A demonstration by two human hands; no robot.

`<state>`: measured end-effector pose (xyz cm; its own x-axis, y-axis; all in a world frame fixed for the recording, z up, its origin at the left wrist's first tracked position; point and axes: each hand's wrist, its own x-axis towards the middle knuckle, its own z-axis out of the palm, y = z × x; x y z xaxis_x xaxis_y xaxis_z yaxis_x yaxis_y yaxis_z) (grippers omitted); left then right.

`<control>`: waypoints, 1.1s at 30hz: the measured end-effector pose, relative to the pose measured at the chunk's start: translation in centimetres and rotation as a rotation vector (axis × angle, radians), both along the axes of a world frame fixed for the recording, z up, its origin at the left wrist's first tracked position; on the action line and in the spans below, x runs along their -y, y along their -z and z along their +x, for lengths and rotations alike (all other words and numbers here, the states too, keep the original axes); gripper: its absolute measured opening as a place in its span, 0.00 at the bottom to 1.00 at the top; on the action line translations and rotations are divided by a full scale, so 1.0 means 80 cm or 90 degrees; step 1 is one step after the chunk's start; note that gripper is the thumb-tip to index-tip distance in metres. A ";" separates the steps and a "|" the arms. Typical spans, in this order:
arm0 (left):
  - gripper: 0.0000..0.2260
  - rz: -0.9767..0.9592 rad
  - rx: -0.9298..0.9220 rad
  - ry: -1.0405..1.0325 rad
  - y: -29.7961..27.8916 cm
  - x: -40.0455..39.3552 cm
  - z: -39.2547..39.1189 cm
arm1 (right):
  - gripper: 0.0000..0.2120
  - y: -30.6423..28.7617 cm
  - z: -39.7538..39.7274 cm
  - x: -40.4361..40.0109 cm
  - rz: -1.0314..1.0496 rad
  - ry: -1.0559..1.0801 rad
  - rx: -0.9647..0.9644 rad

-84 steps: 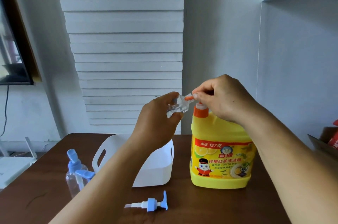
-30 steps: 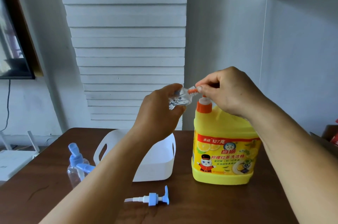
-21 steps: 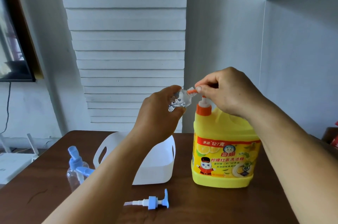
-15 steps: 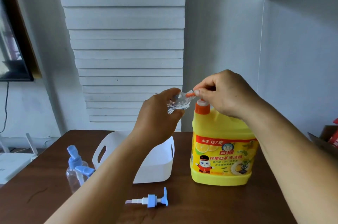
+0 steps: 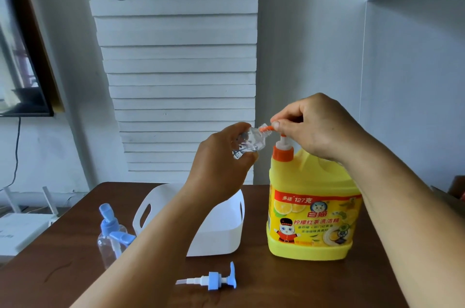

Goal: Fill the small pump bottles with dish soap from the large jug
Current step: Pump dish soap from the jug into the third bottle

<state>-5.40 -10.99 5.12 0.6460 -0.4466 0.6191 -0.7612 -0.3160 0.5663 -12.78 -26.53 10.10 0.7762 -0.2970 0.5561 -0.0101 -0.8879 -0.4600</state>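
A large yellow dish soap jug (image 5: 312,219) with an orange pump stands on the brown table (image 5: 276,285). My right hand (image 5: 317,126) is closed over the jug's pump head, whose orange spout (image 5: 266,128) points left. My left hand (image 5: 221,159) holds a small clear bottle (image 5: 250,143) tilted, its mouth at the spout tip. A loose blue pump top (image 5: 214,281) lies on the table in front. Two small clear bottles with blue pumps (image 5: 110,234) stand at the left.
A white plastic basket (image 5: 151,209) with cut-out handles sits behind my left forearm. A white slatted wall panel rises behind the table. A dark-framed screen hangs at the far left, a white box below it. A cardboard box edge shows at the far right.
The pump head has risen slightly compared with half a second ago. Both hands keep the same hold, the small bottle staying at the spout.
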 end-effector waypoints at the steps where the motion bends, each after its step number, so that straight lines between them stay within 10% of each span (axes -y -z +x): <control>1: 0.19 0.002 0.000 -0.001 0.001 0.000 0.000 | 0.05 0.003 0.001 -0.001 -0.001 -0.002 0.004; 33: 0.17 -0.002 0.010 0.011 0.002 -0.001 -0.002 | 0.06 0.001 0.001 -0.007 -0.041 0.015 -0.008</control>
